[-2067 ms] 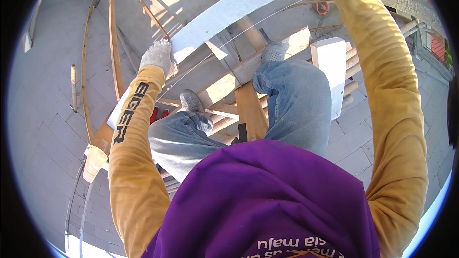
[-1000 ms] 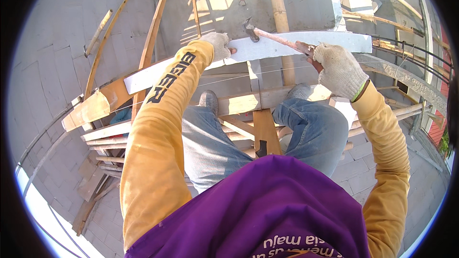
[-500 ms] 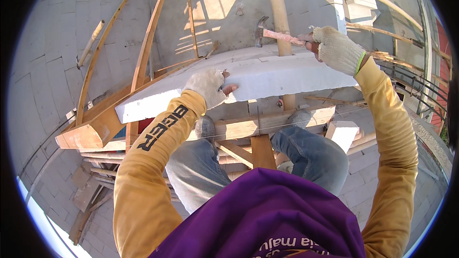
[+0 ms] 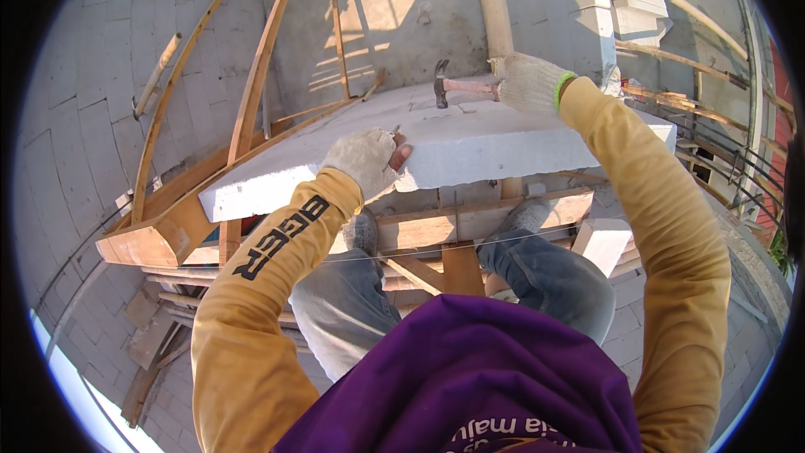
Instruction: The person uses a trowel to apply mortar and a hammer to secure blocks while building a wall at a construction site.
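Note:
My right hand [image 4: 528,84], in a pale knitted work glove, is closed around the handle of a claw hammer [image 4: 470,86]. The hammer's dark metal head is up and to the right of my other hand, over the top of a row of white blocks [image 4: 503,151]. Gloved as well, my left hand [image 4: 362,159] rests at the blocks' near edge, with bare thumb and fingertips pinched together. A small thin thing pokes out above those fingers, too small to name for sure.
Below the blocks runs a wooden beam [image 4: 419,225] with my shoes by it. A taut string crosses in front of my knees. Slanting timber strips [image 4: 267,59] stand at left, a bamboo pole [image 4: 492,8] beyond the blocks. Stacked white blocks [image 4: 635,0] and dark rods lie at right.
My right hand has swung the hammer leftward and slightly down, closer to my left hand. The left hand stays in nearly the same place at the block edge.

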A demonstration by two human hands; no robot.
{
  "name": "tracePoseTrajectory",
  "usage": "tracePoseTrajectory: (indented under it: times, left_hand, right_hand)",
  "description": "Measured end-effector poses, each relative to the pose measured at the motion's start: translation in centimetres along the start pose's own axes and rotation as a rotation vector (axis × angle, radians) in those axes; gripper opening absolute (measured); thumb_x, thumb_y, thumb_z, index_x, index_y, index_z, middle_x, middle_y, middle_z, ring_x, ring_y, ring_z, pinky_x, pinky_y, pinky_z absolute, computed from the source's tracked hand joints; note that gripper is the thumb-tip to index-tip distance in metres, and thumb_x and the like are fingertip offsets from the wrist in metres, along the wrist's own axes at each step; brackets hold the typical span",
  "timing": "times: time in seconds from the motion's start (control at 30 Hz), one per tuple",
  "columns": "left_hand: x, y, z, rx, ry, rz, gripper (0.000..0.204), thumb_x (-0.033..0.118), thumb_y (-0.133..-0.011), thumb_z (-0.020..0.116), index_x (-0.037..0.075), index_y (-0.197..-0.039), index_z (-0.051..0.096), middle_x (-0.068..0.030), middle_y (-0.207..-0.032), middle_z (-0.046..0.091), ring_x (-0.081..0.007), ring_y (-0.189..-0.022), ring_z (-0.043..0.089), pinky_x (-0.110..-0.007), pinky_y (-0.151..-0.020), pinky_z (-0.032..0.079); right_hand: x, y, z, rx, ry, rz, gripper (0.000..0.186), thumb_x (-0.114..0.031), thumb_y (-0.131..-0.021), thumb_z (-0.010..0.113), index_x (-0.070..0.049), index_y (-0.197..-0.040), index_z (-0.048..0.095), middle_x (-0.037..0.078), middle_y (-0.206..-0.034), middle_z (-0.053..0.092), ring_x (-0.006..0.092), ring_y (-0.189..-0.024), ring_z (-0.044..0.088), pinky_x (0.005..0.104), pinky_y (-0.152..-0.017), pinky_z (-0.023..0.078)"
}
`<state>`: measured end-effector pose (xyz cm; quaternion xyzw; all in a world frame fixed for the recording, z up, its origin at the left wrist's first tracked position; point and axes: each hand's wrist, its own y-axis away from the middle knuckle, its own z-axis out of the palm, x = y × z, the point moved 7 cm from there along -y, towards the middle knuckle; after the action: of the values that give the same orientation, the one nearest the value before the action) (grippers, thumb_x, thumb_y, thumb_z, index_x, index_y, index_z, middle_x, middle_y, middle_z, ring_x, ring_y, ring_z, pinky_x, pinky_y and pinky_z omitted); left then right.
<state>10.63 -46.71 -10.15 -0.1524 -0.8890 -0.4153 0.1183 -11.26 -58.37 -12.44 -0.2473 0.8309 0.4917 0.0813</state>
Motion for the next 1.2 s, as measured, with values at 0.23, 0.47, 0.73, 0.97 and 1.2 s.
tracePoseTrajectory:
  times: [0.23, 0.47, 0.73, 0.97, 1.2]
  left_hand:
    - [-0.1, -0.2, 0.4, 0.067, 0.0, 0.036, 0.049, 0.043, -0.106, 0.036, 0.009, -0.123, 0.067, -0.0205, -0.104, 0.069, -0.0393, -0.099, 0.067, -0.047, -0.088, 0.054]
    - [-0.5, 0.2, 0.1, 0.052, 0.051, -0.004, 0.045, 0.041, -0.106, 0.038, 0.009, -0.116, 0.068, -0.0199, -0.106, 0.069, -0.0379, -0.1, 0.067, -0.047, -0.088, 0.054]
    - [-0.3, 0.1, 0.1, 0.137, 0.07, 0.001, 0.043, 0.04, -0.105, 0.04, 0.011, -0.117, 0.068, -0.0189, -0.109, 0.069, -0.0397, -0.102, 0.066, -0.049, -0.088, 0.052]
    - [-0.1, 0.0, 0.2, 0.145, -0.051, -0.003, 0.042, 0.038, -0.104, 0.044, 0.006, -0.117, 0.068, -0.0231, -0.108, 0.068, -0.0428, -0.102, 0.065, -0.05, -0.089, 0.051]
    - [1.6, 0.3, -2.8, 0.092, -0.104, 0.011, 0.046, 0.039, -0.099, 0.053, 0.0, -0.119, 0.066, -0.0296, -0.113, 0.066, -0.0449, -0.109, 0.063, -0.048, -0.096, 0.05]
  right_hand:
    - [-1.3, -3.2, 1.9, -0.039, 0.543, -0.269, 0.039, -0.029, -0.099, 0.049, -0.006, -0.123, 0.069, 0.024, -0.117, 0.065, 0.0341, -0.104, 0.066, 0.0486, -0.088, 0.053]
    - [-3.8, -0.5, -1.4, -0.144, 0.105, 0.031, 0.054, -0.051, -0.102, 0.044, -0.014, -0.139, 0.058, 0.02, -0.117, 0.067, 0.0329, -0.103, 0.068, 0.0497, -0.093, 0.053]
    - [-2.8, 5.1, -2.7, 0.376, 0.01, -0.027, 0.05, -0.041, -0.098, 0.05, -0.007, -0.134, 0.06, 0.02, -0.102, 0.067, 0.0357, -0.095, 0.069, 0.0464, -0.087, 0.054]
    - [-7.5, 26.0, -0.9, 0.863, -0.767, 0.107, 0.039, -0.02, -0.094, 0.061, 0.0, -0.128, 0.057, 0.026, -0.095, 0.065, 0.0402, -0.089, 0.066, 0.0438, -0.079, 0.052]
    - [-11.1, 37.6, 5.8, 1.066, -0.881, 0.071, 0.041, -0.022, -0.098, 0.062, -0.001, -0.133, 0.054, 0.023, -0.094, 0.066, 0.0367, -0.085, 0.067, 0.0428, -0.075, 0.051]
